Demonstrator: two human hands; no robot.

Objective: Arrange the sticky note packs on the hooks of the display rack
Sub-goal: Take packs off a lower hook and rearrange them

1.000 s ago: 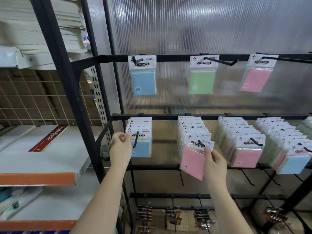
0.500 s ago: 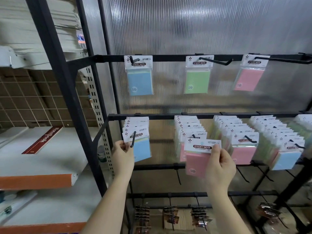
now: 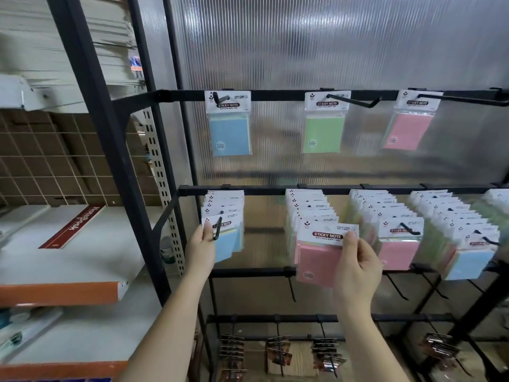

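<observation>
Pink pack point(image 3: 319, 260) pulled off its hook — right hand point(image 3: 358, 268) pinches it; left hand point(image 3: 202, 244) pinches blue pack point(image 3: 227, 244).

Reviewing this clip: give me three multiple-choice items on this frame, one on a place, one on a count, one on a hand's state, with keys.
1. Where is the green pack?
A. top rail, middle hook
B. bottom rail
C. left shelf

2. How many packs hang on the top rail?
A. one
B. three
C. five

3. The right hand is:
A. idle
B. flat on a shelf
C. pinching a pink pack

Key: 1 A, it hangs between the blue and pink packs; 2 B, one on each of three hooks; 3 C, thumb on the pack's header card.
</observation>
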